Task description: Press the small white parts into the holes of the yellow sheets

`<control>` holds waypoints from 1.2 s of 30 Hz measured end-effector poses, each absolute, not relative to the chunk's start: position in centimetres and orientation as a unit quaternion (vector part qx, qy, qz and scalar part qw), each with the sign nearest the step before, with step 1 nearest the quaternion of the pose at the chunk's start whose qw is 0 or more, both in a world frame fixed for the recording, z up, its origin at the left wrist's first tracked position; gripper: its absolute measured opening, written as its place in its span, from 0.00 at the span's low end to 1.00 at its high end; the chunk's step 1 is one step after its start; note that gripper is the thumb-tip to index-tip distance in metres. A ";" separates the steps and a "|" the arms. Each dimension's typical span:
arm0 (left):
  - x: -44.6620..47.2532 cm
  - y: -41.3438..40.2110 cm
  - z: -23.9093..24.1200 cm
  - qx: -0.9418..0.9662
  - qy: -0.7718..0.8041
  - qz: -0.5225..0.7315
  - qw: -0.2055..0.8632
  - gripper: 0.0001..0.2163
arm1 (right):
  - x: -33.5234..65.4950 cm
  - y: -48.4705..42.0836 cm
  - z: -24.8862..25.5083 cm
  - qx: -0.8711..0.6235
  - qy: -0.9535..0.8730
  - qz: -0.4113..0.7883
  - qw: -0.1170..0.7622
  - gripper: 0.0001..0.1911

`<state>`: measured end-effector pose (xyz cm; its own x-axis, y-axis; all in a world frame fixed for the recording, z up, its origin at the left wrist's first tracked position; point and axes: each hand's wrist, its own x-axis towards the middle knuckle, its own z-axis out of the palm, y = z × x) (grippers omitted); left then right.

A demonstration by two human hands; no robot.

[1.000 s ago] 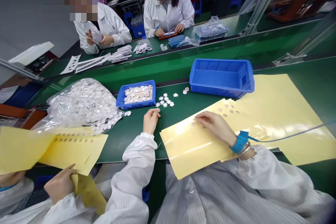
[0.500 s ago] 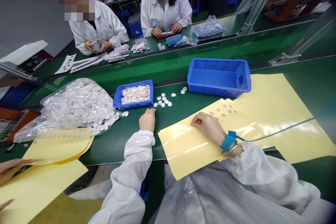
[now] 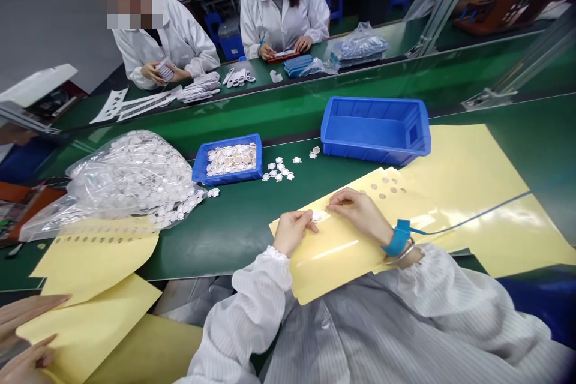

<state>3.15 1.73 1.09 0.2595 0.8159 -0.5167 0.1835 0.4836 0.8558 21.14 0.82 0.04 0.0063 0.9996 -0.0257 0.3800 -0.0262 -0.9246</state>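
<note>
A small white disc (image 3: 315,216) is pinched at the nearly closed fingertips of the left hand (image 3: 293,231) upon the yellow sheet (image 3: 342,255), just beside which the bent fingertips of the right hand (image 3: 360,213) are laid, nothing being gripped.

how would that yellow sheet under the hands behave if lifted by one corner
Probably floppy: the yellow sheet is thin and its near corner hangs past the table edge. Likely slippery, given the glossy glare. Seems light, so a push may slide it.

A blue bin (image 3: 373,153) stands near a small tray (image 3: 227,177) and bag (image 3: 130,174).
</note>
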 end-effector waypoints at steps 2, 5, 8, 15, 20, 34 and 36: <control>3.4 1.7 0.7 0.467 0.561 0.246 0.638 0.19 | 20.8 0.6 0.3 -0.569 -0.567 0.438 0.404 0.06; 3.2 1.8 0.4 0.482 0.560 0.247 0.626 0.19 | 19.8 0.2 0.5 -0.549 -0.572 0.463 0.396 0.06; 3.1 1.7 0.4 0.485 0.559 0.246 0.626 0.19 | 19.0 0.1 0.5 -0.551 -0.583 0.457 0.384 0.05; 3.2 1.5 0.6 0.488 0.558 0.240 0.627 0.20 | 18.8 0.0 0.5 -0.554 -0.603 0.440 0.369 0.06; 3.2 1.6 0.6 0.488 0.559 0.243 0.625 0.20 | 18.7 0.1 0.3 -0.555 -0.609 0.433 0.366 0.05; 3.0 1.4 0.8 0.493 0.539 0.243 0.639 0.19 | 18.5 0.0 -0.1 -0.564 -0.593 0.430 0.381 0.06; 3.1 1.3 1.3 0.487 0.532 0.248 0.647 0.20 | 18.4 -0.2 0.2 -0.548 -0.581 0.454 0.396 0.09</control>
